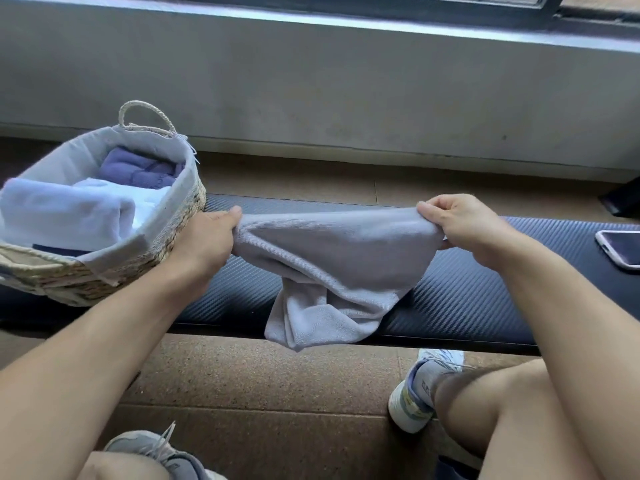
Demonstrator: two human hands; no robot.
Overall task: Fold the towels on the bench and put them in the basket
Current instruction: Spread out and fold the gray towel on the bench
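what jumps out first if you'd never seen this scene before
First the grey towel, stretched in mid-air between the left hand and the right hand, each gripping an upper corner, its lower part sagging onto the dark bench. Next the woven basket at the left end of the bench, already holding folded white and blue towels. A phone lies on the bench at the right edge.

Phone (621, 248) lying on the dark pad (screen up, dark), grey sneakers (420, 393) on cork floor (277, 382)
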